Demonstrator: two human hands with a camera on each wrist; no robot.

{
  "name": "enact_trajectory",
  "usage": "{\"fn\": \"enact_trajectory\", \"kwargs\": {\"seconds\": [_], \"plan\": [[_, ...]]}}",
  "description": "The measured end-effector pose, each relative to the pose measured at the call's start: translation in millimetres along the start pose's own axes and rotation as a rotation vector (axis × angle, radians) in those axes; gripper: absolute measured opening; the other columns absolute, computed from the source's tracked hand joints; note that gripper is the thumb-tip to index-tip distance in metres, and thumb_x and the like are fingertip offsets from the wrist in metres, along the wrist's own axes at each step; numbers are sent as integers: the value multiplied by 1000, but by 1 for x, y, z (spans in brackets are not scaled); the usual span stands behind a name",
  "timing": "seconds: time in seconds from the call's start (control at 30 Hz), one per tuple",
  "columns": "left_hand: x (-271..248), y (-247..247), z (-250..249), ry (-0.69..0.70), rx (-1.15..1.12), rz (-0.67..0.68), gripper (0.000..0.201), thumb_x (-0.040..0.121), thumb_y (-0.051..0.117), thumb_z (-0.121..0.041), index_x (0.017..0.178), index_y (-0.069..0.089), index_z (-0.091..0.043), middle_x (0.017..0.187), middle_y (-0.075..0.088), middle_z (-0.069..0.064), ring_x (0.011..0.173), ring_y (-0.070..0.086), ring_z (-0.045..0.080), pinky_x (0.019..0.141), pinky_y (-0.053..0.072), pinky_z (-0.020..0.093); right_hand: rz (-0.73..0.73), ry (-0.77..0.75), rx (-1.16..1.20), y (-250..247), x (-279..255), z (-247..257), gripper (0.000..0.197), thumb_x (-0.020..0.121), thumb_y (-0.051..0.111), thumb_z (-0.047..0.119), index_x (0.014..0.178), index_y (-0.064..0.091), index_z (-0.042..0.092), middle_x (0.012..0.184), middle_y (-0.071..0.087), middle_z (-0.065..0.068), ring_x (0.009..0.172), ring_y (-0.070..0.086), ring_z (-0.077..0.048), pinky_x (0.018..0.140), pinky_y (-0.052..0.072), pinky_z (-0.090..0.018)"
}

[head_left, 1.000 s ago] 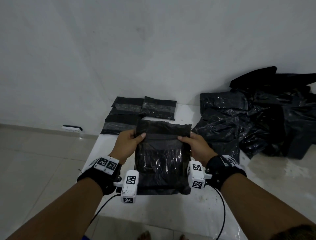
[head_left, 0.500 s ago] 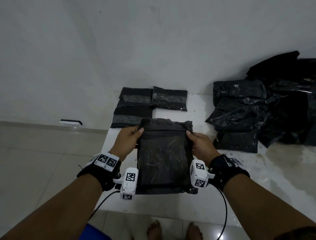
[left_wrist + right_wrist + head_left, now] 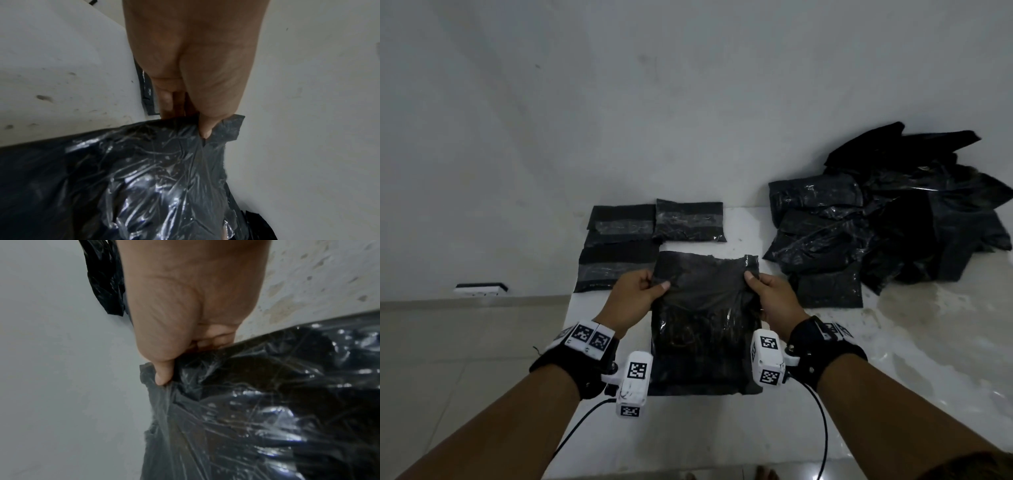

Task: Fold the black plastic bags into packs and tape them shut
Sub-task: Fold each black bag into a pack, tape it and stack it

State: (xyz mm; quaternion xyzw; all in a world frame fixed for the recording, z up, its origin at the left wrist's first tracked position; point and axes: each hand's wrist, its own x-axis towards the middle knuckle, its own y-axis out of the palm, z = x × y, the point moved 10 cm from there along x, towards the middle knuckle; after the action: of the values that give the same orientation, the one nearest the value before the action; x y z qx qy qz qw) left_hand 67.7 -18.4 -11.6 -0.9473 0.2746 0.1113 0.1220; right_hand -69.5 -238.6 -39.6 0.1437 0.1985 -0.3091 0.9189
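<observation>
Both pinching the black bag [image 3: 705, 318] at its far corners, left hand [image 3: 633, 298] and right hand [image 3: 774, 301] level, long axis running toward the body over the worktop [image 3: 893, 359].

white wall [image 3: 688, 102] – white slab [image 3: 893, 342] stained | tiled floor [image 3: 465, 342] | wall socket [image 3: 481, 288]

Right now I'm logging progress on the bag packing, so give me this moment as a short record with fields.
left hand: left hand pinches the upper left corner of the held bag
right hand: right hand pinches its upper right corner
held bag: lifted at the top, untaped
taped packs: three taped packs flat by the wall, at left
unfolded bags: loose pile at right
surface: white slab
</observation>
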Motion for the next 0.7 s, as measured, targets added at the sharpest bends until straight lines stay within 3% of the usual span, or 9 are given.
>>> {"fn": "enact_trajectory", "kwargs": {"seconds": [0.17,0.33,0.43,0.57,0.7], "plan": [[10,12,-16,26,25,-6,13,91,66,-9,95,66,4,87,75,11,81,72,22,71,57,30,-40,-8,10,-15,-6,11,21,99,58,25,102,72,9,96,75,-5,78,70,-13,63,55,-26],[15,26,-26,47,52,27,12,92,65,-9,96,67,2,88,75,11,83,73,24,72,58,32,-60,6,-5,-28,-10,12,26,100,57,26,107,71,5,97,73,-10,78,67,-17,62,54,-27],[17,30,-30,72,76,26,9,91,66,-11,93,69,-2,88,75,10,85,73,25,82,58,39,-73,4,-15,-37,-12,14,28,99,58,25,109,70,1,95,70,-12,75,64,-18,60,53,-28],[23,38,-33,90,108,17,9,91,67,-13,89,69,-5,88,75,9,85,72,26,85,58,45,-5,-23,28,-39,-14,19,20,94,65,16,110,71,5,103,74,-12,85,71,-20,67,57,-29],[24,55,-36,90,114,34,10,91,67,-15,88,69,-6,87,75,10,86,72,27,87,57,48,3,-39,-5,-54,-17,25,17,94,63,6,109,70,2,94,74,-10,75,72,-15,60,56,-25]]}}
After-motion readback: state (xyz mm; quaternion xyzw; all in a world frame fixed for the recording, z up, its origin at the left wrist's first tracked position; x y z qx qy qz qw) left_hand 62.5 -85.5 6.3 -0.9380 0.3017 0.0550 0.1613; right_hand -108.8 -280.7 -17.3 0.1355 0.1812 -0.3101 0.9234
